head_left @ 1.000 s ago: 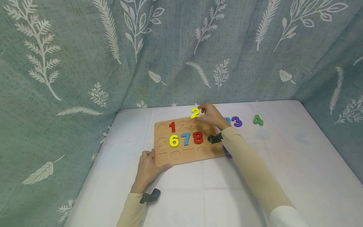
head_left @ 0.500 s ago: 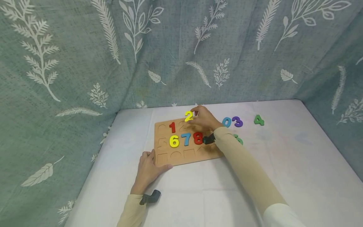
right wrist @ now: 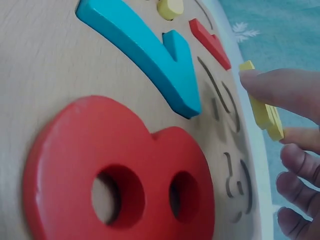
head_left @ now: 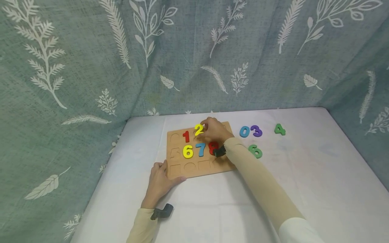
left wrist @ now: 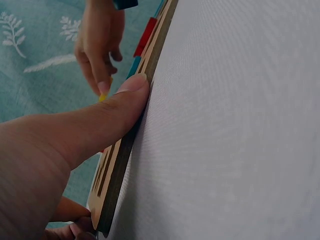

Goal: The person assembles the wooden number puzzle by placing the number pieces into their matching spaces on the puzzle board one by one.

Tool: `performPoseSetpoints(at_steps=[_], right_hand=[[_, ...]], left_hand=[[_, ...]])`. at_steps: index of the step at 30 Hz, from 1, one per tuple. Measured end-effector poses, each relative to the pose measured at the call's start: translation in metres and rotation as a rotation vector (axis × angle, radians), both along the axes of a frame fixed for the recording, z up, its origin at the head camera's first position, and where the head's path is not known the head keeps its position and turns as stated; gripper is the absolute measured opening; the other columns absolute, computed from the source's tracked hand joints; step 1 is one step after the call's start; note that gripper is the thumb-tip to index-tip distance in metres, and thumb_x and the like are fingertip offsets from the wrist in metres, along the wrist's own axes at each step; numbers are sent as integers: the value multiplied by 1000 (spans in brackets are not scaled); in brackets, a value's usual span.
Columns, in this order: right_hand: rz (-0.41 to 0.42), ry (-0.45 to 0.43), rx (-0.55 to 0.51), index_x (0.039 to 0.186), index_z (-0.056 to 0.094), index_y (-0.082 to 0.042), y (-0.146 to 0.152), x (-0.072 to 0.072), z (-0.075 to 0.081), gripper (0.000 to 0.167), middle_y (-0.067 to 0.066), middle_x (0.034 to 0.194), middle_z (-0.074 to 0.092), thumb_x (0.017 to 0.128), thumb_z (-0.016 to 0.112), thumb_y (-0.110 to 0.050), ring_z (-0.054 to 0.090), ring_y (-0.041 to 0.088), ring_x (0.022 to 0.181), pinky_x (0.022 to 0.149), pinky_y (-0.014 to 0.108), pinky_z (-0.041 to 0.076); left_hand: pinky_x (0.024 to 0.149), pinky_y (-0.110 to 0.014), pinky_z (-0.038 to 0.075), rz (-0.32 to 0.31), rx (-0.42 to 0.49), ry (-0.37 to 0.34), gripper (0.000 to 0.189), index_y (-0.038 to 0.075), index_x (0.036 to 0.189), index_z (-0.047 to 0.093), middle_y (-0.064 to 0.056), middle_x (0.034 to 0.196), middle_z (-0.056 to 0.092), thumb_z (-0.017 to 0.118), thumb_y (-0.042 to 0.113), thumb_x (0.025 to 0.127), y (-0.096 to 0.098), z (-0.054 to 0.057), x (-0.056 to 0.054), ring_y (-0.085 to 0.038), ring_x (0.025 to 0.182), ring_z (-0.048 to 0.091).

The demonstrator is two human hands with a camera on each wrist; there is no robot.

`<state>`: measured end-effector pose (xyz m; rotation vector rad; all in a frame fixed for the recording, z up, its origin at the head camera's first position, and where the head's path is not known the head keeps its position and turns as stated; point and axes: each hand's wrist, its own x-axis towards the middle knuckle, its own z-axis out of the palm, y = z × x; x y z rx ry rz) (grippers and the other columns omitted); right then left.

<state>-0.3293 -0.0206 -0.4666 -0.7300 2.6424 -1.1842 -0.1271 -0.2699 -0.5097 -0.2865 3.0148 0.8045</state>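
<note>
My right hand (head_left: 214, 131) pinches a yellow number 2 (head_left: 199, 129) between thumb and finger, just above the back row of the wooden puzzle board (head_left: 194, 171). In the right wrist view, the yellow piece (right wrist: 261, 111) is seen edge-on, apart from the board, near the 2-shaped recess. At the front left corner, my left hand (head_left: 161, 181) grips the board, with its thumb (left wrist: 107, 112) along the front edge and its fingers at the left side. The red 1 (head_left: 186, 136), yellow 6 (head_left: 188, 152), blue 7 (head_left: 200, 149) and red 8 (right wrist: 60, 165) sit on the board.
Right of the board, on the white tablecloth (head_left: 304, 175), lie a blue 0 (head_left: 244, 131), a purple 3 (head_left: 256, 131), a green 4 (head_left: 280, 129) and a green 6- or 9-shaped piece (head_left: 255, 151). A patterned curtain (head_left: 182, 50) hangs behind the table.
My right hand has moved left and lower with the yellow 2, from behind the board to over its back row. The left hand keeps its place at the corner.
</note>
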Motion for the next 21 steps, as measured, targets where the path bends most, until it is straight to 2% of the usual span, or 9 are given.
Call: performPoseSetpoints(at_steps=[5, 13, 21], right_hand=[[6, 8, 49, 134, 68, -5, -5, -1, -2, 61, 10, 95, 60, 83, 88, -31, 48, 22, 79, 69, 32, 40], [-23, 1, 143, 137, 67, -8, -12, -2, -8, 66, 6, 103, 67, 82, 88, -38, 53, 20, 84, 76, 32, 47], [-23, -3, 144, 136, 68, -7, -14, 1, -8, 66, 10, 116, 73, 81, 89, -37, 57, 21, 86, 79, 33, 51]], left_hand=[[86, -37, 41, 5, 1, -4, 124, -2, 159, 35, -18, 132, 46, 88, 65, 69, 0, 0, 0, -29, 113, 45], [87, -37, 41, 9, 15, -14, 124, -2, 159, 34, -17, 130, 47, 89, 63, 69, 1, 1, 1, -28, 114, 45], [87, -38, 42, 10, 11, -21, 124, -2, 159, 34, -17, 130, 47, 89, 63, 69, 1, 1, 1, -29, 114, 45]])
